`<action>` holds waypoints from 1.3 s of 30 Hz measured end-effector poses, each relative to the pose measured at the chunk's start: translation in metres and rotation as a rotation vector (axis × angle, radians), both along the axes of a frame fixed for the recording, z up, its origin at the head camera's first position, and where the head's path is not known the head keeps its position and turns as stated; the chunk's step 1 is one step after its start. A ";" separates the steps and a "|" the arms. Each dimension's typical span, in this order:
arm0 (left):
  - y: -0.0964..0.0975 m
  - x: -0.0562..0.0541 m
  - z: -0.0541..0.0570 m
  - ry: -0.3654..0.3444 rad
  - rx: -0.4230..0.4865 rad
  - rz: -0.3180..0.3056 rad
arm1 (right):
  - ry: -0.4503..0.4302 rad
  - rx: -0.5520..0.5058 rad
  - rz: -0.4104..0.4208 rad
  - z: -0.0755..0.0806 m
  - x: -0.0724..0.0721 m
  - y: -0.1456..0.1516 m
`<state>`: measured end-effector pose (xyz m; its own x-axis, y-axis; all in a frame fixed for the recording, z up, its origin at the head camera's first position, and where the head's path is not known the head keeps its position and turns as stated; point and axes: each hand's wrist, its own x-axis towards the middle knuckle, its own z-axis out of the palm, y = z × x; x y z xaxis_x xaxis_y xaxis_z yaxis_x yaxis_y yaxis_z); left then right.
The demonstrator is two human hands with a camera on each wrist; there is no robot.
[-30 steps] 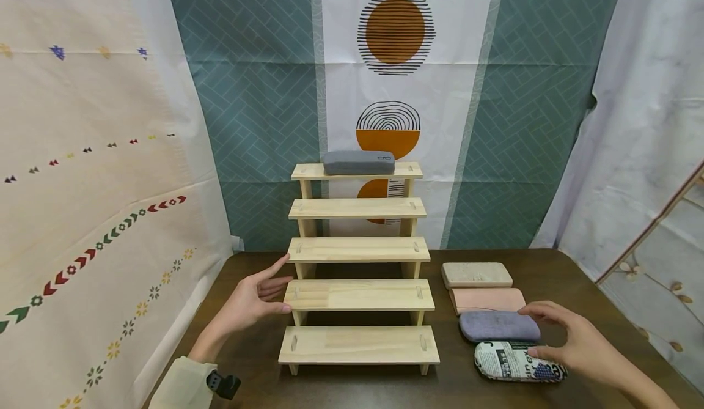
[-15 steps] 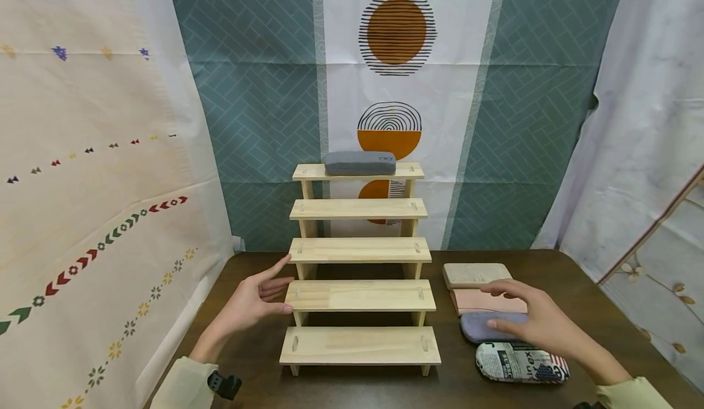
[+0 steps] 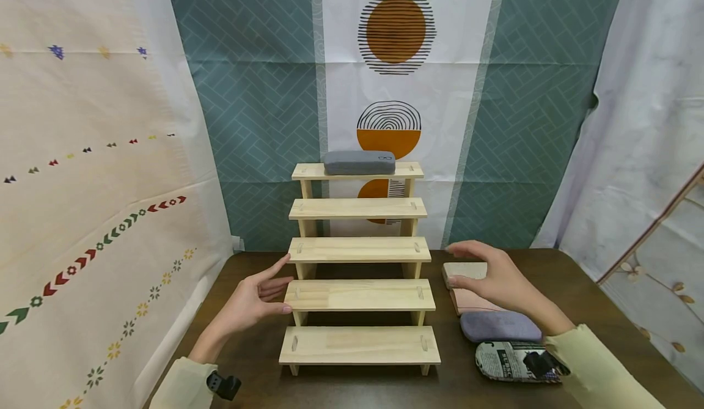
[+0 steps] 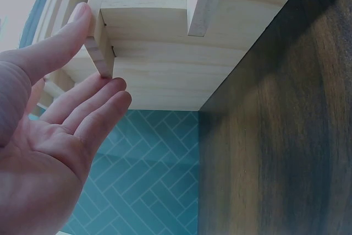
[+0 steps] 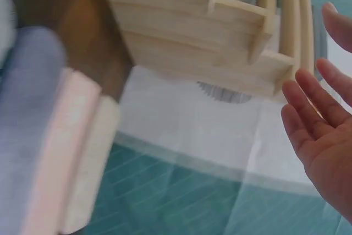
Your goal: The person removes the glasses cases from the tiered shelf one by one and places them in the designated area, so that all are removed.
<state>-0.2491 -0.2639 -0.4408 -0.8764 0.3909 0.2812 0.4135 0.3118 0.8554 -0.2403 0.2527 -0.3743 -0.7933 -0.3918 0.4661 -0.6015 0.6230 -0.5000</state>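
A stepped wooden display stand point(image 3: 360, 344) stands mid-table, with a grey glasses case point(image 3: 359, 162) on its top tier. My left hand point(image 3: 253, 299) is at the stand's left side. Its fairly straight thumb and fingers touch the end of a lower tier point(image 4: 99, 53). My right hand point(image 3: 492, 277) hovers right of the stand, thumb and fingers spread with nothing between them. Below it lies a row of cases: cream point(image 3: 462, 269), pink point(image 3: 470, 302), purple point(image 3: 497, 326) and newsprint-patterned point(image 3: 508, 360). The hand and sleeve partly hide them. In the right wrist view the fingers point(image 5: 313, 97) are apart.
The brown table point(image 3: 330, 387) carries the stand and the cases. Patterned cloth hangs behind point(image 3: 264, 121), at the left point(image 3: 99, 213) and at the right point(image 3: 632, 183). Each wrist wears a black strap, partly in view.
My right hand has moved from over the purple and newsprint cases, up and left toward the stand, holding nothing. My left hand stays at the stand, and the cases have not moved.
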 end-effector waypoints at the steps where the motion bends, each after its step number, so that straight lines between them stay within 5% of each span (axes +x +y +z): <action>1: 0.000 0.000 0.000 0.000 0.000 0.001 | 0.002 -0.006 0.002 0.005 -0.004 -0.004; 20: -0.001 0.001 0.003 0.008 -0.003 0.002 | -0.031 -0.029 0.004 0.107 -0.100 -0.081; 29: -0.001 0.000 0.002 0.009 -0.016 0.006 | -0.123 0.002 -0.014 0.122 -0.142 -0.101; 39: -0.001 0.000 0.001 -0.009 -0.020 0.017 | -0.185 -0.035 -0.008 0.125 -0.162 -0.126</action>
<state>-0.2490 -0.2646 -0.4394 -0.8854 0.3817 0.2654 0.4003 0.3359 0.8526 -0.4026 0.1267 -0.2492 -0.8696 -0.3714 0.3255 -0.4926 0.6073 -0.6232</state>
